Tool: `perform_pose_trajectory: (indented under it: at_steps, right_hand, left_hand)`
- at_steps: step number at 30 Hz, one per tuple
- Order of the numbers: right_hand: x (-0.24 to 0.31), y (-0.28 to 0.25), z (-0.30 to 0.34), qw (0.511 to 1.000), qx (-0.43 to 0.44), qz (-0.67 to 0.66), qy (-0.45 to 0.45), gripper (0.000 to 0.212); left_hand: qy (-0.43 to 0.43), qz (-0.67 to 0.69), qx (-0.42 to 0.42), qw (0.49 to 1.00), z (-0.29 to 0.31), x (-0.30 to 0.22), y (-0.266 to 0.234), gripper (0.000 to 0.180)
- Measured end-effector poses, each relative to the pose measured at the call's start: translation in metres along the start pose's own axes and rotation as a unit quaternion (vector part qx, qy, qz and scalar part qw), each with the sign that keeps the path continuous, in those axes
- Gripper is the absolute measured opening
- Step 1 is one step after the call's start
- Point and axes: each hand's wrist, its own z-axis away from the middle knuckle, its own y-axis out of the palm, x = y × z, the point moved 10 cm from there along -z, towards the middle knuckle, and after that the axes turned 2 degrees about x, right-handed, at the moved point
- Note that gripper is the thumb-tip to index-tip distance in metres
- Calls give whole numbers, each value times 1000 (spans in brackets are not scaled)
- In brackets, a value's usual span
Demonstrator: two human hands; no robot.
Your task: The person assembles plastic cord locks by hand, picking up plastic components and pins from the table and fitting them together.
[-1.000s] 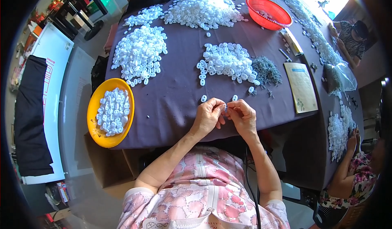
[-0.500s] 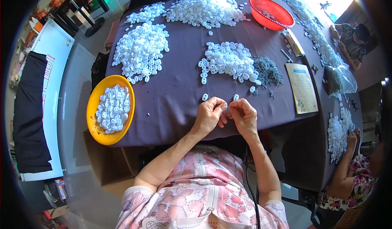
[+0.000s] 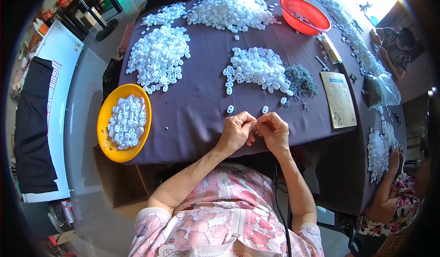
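Observation:
Over the near edge of the table, my left hand and my right hand meet with thumb and fingertips pinched together. Whatever lies between the fingertips is too small and covered to make out. Just beyond the knuckles lie a few loose white oval plastic pieces with two holes, such as one white piece by my right hand and another white piece by my left. A heap of the same white pieces sits farther out, touching a pile of small grey-blue parts.
A yellow oval dish of white pieces stands at the table's left edge. Larger white heaps spread behind it. A red basket and a tan booklet lie rightward. Two other people work at the far right, one wearing a floral sleeve.
My left fingers have shifted slightly toward the right hand, closing the small gap between the fingertips. A pale bit glimpsed there before is now covered. The rest looks unchanged.

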Motion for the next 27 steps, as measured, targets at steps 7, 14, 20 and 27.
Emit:
perform_pose_trajectory:
  at_steps: [7, 14, 20, 27]
  right_hand:
    - [-1, -6, 4, 998, -29, -55, 28, 10]
    - [9, -45, -7, 985, -56, 160, 15, 9]
    - [26, -24, -24, 899, -62, 434, -24, 17]
    - [38, -12, -23, 930, -47, 351, -96, 10]
  left_hand:
    - [-10, 79, 1, 997, 1, 8, 0, 9]
    - [-34, 148, -9, 988, 3, 13, -14, 12]
    - [-28, 133, -11, 991, 6, 9, -4, 10]
    - [-64, 184, -42, 980, 9, 21, -13, 11]
